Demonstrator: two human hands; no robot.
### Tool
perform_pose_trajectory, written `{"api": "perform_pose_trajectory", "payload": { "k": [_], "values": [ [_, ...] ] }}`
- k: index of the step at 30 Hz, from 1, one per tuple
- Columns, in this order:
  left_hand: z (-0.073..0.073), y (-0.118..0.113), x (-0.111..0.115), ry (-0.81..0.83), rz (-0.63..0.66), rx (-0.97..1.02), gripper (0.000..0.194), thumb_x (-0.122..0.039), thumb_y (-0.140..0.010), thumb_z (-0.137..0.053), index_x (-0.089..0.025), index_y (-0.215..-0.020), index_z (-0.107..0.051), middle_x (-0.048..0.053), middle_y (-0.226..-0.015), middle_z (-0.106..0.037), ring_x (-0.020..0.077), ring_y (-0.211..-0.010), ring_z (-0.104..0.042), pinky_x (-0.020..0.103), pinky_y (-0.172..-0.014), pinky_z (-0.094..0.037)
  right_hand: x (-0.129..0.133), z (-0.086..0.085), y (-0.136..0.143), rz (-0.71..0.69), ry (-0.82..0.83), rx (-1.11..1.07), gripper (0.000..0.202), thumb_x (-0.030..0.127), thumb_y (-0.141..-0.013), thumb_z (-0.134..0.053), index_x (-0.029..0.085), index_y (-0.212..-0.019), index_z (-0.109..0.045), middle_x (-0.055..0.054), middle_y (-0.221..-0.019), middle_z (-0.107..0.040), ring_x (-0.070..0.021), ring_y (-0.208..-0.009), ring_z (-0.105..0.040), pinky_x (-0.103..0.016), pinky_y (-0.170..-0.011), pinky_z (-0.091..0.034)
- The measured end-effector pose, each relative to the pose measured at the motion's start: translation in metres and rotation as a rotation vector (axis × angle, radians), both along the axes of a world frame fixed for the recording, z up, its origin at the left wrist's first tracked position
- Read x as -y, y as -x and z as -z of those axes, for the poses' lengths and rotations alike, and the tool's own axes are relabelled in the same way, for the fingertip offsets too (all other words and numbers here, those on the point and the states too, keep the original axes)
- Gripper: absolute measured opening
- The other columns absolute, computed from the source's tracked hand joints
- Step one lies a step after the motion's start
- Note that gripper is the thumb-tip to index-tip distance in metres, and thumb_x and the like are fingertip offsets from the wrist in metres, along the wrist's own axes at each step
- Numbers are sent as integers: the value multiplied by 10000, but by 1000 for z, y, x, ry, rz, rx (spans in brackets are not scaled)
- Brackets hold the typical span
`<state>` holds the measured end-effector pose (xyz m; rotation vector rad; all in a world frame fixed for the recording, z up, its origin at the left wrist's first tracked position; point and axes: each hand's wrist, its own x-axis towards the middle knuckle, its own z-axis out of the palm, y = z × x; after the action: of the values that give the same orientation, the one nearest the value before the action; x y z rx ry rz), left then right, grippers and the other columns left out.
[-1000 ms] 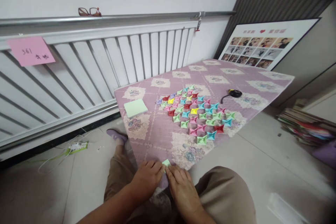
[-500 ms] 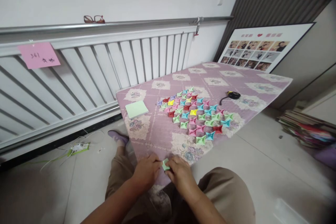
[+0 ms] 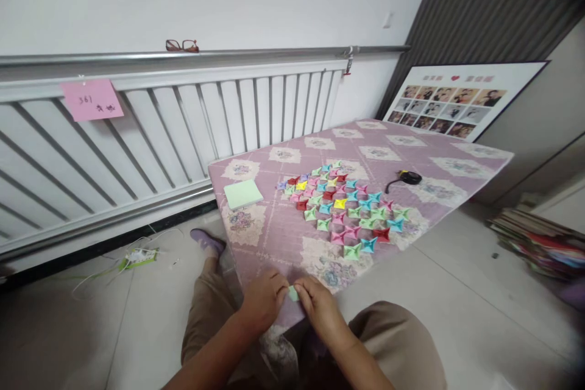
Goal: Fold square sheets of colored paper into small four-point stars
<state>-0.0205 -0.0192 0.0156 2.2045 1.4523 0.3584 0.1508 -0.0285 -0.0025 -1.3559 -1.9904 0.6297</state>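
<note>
A small green paper piece (image 3: pixel 293 294) is held between both hands at the near corner of the table. My left hand (image 3: pixel 267 297) pinches its left side, and my right hand (image 3: pixel 317 304) grips its right side. Beyond the hands, several folded paper shapes (image 3: pixel 340 203) in green, pink, blue, red and yellow lie in rows on the flowered cloth. To their left is a stack of pale green paper squares (image 3: pixel 243 194).
The purple flowered tablecloth (image 3: pixel 283 231) reaches to the radiator (image 3: pixel 256 109). A black tape measure (image 3: pixel 410 178) lies at the right. Glasses (image 3: pixel 181 46) rest on the pipe. A photo board (image 3: pixel 448 100) leans behind the table.
The camera view has tilted up slightly, so the scene sits lower and a little to the right. My fingers have shifted on the green paper, which now looks narrower.
</note>
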Motion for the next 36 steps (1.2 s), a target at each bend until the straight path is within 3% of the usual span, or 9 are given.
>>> {"api": "perform_pose_trajectory", "payload": {
  "k": [5,10,14,21,25,27,30,36],
  "values": [
    [-11,4,-4,142,-16,-32,223,-238,-882,-427,-185,-900,-643,10,-874,-671,141,-801,-601,227,-682,-415,-11,-3,2,-31,67,5,254,244,-897,-428,197,-712,-595,19,-644,-614,-124,-612,-578,-203,-569,-432],
    [-14,1,-9,187,-5,-178,236,-226,-825,-447,-168,-824,-676,64,-848,-696,195,-795,-628,275,-703,-430,-13,4,11,-22,40,87,147,180,-835,-480,201,-764,-606,0,-694,-617,-158,-661,-574,-256,-628,-429],
    [-15,-3,-15,186,17,-279,270,-250,-807,-453,-147,-900,-685,128,-930,-694,251,-868,-635,322,-735,-449,-11,5,10,-14,-20,142,156,185,-844,-489,188,-735,-600,-56,-764,-593,-206,-770,-550,-323,-718,-422],
    [-17,-1,-34,234,172,-332,238,-239,-745,-495,-173,-798,-717,105,-827,-717,220,-739,-654,268,-613,-443,-4,1,-9,-279,-108,112,166,138,-851,-517,225,-923,-638,-43,-888,-623,-185,-844,-544,-317,-777,-421],
    [-20,0,-42,249,234,-332,221,-221,-741,-501,-170,-753,-715,93,-786,-718,199,-703,-645,248,-590,-426,-3,5,-11,-287,-91,152,314,76,-750,-620,225,-1026,-634,-53,-979,-634,-205,-902,-548,-343,-801,-429],
    [-20,1,-44,258,247,-332,204,-222,-739,-510,-172,-724,-707,83,-765,-715,188,-678,-637,241,-574,-417,-4,7,-11,-283,-98,180,294,92,-754,-639,218,-1019,-639,-55,-967,-641,-209,-888,-551,-350,-792,-431],
    [-20,3,-42,247,215,-328,194,-259,-759,-519,-174,-731,-691,77,-772,-708,195,-682,-631,252,-577,-417,-4,8,-10,-286,-129,221,204,159,-794,-644,217,-989,-649,-50,-917,-648,-210,-850,-551,-349,-759,-434],
    [-19,8,-17,142,79,-277,184,-255,-845,-488,-180,-942,-625,65,-943,-660,202,-853,-604,286,-720,-438,2,11,-10,-237,-149,262,161,201,-822,-637,226,-981,-646,-44,-930,-652,-214,-880,-552,-360,-788,-423]
  ]
}}
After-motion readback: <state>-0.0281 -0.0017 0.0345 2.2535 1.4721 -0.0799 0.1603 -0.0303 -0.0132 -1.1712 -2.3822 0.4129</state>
